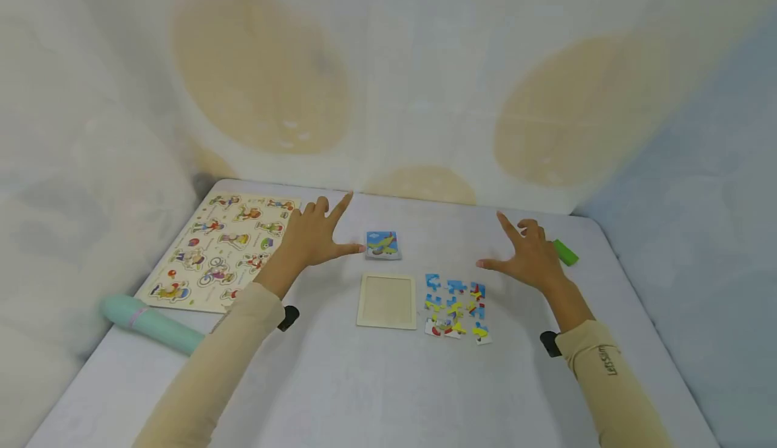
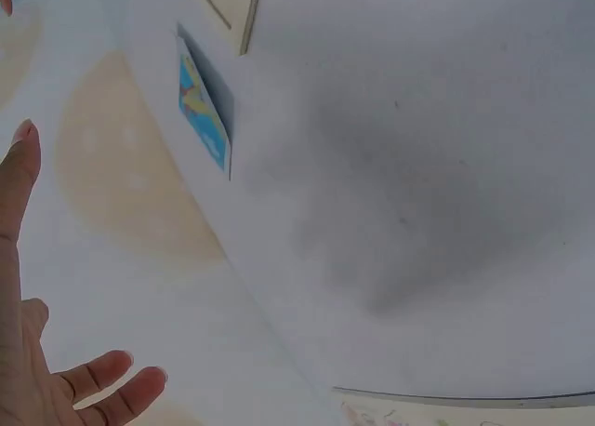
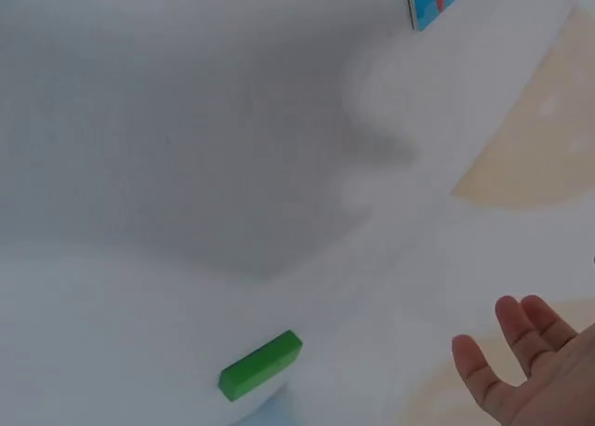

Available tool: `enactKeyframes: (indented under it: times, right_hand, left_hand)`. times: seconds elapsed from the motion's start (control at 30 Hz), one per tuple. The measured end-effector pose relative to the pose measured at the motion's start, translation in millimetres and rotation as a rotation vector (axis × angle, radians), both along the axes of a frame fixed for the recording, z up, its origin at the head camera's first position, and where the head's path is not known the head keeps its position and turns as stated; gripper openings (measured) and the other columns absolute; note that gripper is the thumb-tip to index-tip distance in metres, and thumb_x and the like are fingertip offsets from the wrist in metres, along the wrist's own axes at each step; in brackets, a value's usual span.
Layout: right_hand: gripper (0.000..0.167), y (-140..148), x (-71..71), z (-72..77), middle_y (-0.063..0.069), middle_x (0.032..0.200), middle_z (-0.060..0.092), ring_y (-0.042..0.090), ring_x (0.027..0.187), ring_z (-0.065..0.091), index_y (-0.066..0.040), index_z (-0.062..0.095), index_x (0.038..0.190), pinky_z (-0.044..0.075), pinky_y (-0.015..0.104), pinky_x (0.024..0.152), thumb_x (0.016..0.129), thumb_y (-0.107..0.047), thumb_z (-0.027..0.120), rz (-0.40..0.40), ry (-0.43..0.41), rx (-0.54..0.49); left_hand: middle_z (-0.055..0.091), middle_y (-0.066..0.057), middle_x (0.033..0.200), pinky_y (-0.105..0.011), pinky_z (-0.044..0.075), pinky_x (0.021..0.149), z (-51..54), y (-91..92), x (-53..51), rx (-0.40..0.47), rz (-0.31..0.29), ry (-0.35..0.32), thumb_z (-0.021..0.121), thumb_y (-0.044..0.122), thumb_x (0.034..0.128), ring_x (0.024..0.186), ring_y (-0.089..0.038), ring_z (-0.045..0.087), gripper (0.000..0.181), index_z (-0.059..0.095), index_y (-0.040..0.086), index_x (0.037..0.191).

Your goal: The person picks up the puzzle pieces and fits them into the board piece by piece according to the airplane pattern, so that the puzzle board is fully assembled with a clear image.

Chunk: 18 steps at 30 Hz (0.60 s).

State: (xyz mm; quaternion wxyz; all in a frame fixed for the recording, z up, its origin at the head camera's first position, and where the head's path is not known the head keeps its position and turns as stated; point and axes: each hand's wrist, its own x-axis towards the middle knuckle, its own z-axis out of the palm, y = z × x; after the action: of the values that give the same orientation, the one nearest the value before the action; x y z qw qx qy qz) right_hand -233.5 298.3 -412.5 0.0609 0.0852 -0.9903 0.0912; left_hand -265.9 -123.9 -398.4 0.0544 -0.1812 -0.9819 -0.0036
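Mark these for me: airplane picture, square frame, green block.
Airplane picture (image 1: 382,244): head view, on the yellow plane printed on its top.
Square frame (image 1: 388,301): head view, on the bare base inside the rim.
Green block (image 3: 260,366): right wrist view, on the middle of its body.

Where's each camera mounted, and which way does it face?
Head: worn there, facing forward and down over the table; left hand, right hand and sleeves show.
Left wrist: worn there, facing table and picture card; left hand shows at left.
Right wrist: worn there, facing table and green block; right hand shows lower right.
Head and right wrist share the green block.
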Motion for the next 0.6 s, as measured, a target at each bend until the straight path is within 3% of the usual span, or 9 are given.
enactKeyframes:
  times: [0.2, 0.37, 0.47, 0.6]
  right_hand:
    - [0.108, -5.8, 4.5, -7.6, 0.03, 0.133, 0.037, 0.044, 0.111, 0.049, -0.016, 0.023, 0.158, 0.049, 0.05, 0.074, 0.076, -0.067, 0.073, 0.013, -0.049, -0.067]
    - [0.107, -8.9, 9.0, -18.6, 0.027, 0.126, 0.04, 0.037, 0.101, 0.05, -0.014, 0.03, 0.156, 0.047, 0.043, 0.072, 0.074, -0.066, 0.075, 0.019, -0.068, -0.079]
    - [0.103, -9.5, 10.3, -25.0, 0.023, 0.117, 0.041, 0.031, 0.095, 0.046, -0.013, 0.035, 0.154, 0.042, 0.037, 0.069, 0.074, -0.06, 0.079, 0.042, -0.067, -0.1]
    - [0.095, -10.3, 12.0, -30.8, 0.018, 0.107, 0.04, 0.026, 0.089, 0.042, -0.011, 0.04, 0.152, 0.038, 0.033, 0.067, 0.076, -0.052, 0.081, 0.082, -0.074, -0.13]
  left_hand:
    - [0.049, -0.017, 0.132, -0.049, 0.045, 0.084, -15.8, 0.5, 11.5, 0.027, -0.036, -0.014, 0.045, 0.089, 0.0767, 0.11, -0.035, 0.054, 0.106, 0.01, 0.032, 0.16]
    - [0.052, -0.013, 0.119, -0.041, 0.043, 0.073, -32.4, 1.4, 27.1, 0.075, -0.075, -0.043, 0.049, 0.087, 0.0766, 0.094, -0.026, 0.055, 0.106, 0.014, 0.032, 0.16]
    - [0.049, -0.009, 0.106, -0.034, 0.038, 0.062, -41.1, 1.2, 35.7, 0.103, -0.093, -0.092, 0.051, 0.086, 0.0759, 0.078, -0.02, 0.049, 0.106, 0.016, 0.031, 0.16]
    - [0.044, -0.007, 0.098, -0.03, 0.034, 0.052, -49.8, 1.8, 44.7, 0.154, -0.109, -0.205, 0.055, 0.085, 0.0748, 0.061, -0.017, 0.042, 0.107, 0.016, 0.033, 0.159]
